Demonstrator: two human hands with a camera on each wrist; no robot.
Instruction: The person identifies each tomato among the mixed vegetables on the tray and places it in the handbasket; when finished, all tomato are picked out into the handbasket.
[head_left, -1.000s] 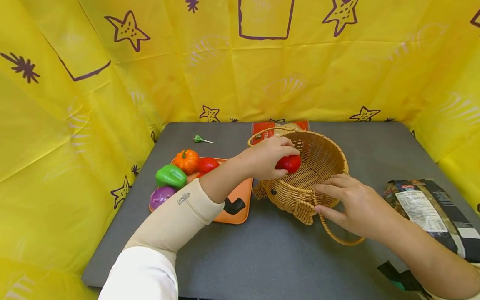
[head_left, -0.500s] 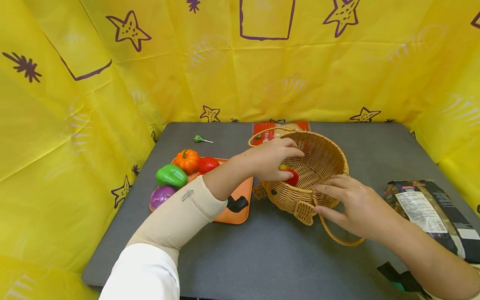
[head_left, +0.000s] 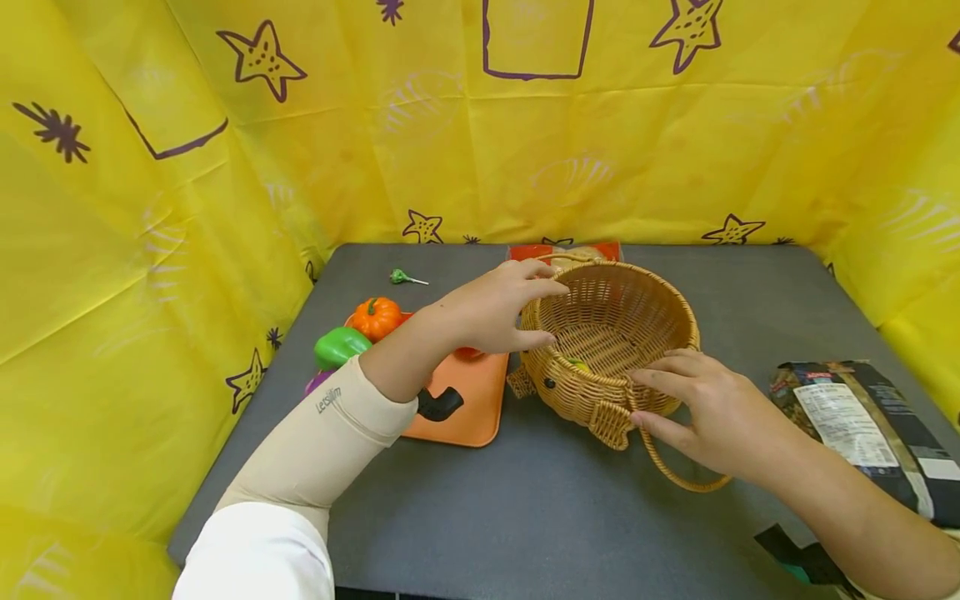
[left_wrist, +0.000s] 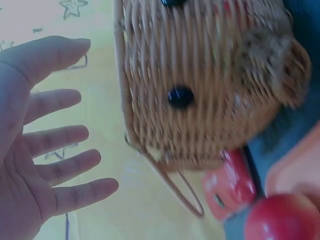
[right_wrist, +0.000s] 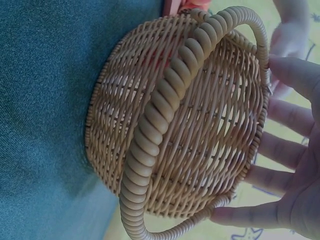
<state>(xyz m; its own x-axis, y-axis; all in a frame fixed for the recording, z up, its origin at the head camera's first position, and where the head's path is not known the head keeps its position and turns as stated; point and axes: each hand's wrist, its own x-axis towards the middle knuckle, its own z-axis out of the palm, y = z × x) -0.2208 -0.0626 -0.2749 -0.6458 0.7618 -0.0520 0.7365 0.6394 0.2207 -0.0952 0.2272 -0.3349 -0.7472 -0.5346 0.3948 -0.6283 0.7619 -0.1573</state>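
The left hand (head_left: 498,310) is empty, its fingers spread, above the left rim of the wicker basket (head_left: 573,392); the left wrist view has this hand (left_wrist: 30,150) apart from the basket wall (left_wrist: 200,125). Just inside the basket's near rim, a small yellow-green bit of an object (head_left: 579,365) shows, the rest hidden by the wall. With fairly straight fingers, the right hand (head_left: 697,408) touches the near right rim by the handle base. In the right wrist view, fingertips of that hand (right_wrist: 295,165) rest along the rim, beside the looped handle (right_wrist: 160,105).
An orange tray (head_left: 480,400) on the left holds an orange pumpkin (head_left: 377,318), a green vegetable (head_left: 341,346) and a black curved object (head_left: 441,404). A lollipop (head_left: 405,277) and red packet (head_left: 528,252) are at the back, a dark package (head_left: 847,425) at right.
The left hand has released the red object inside the basket and moved back left, out over the basket's left rim. The right hand stays at the rim.
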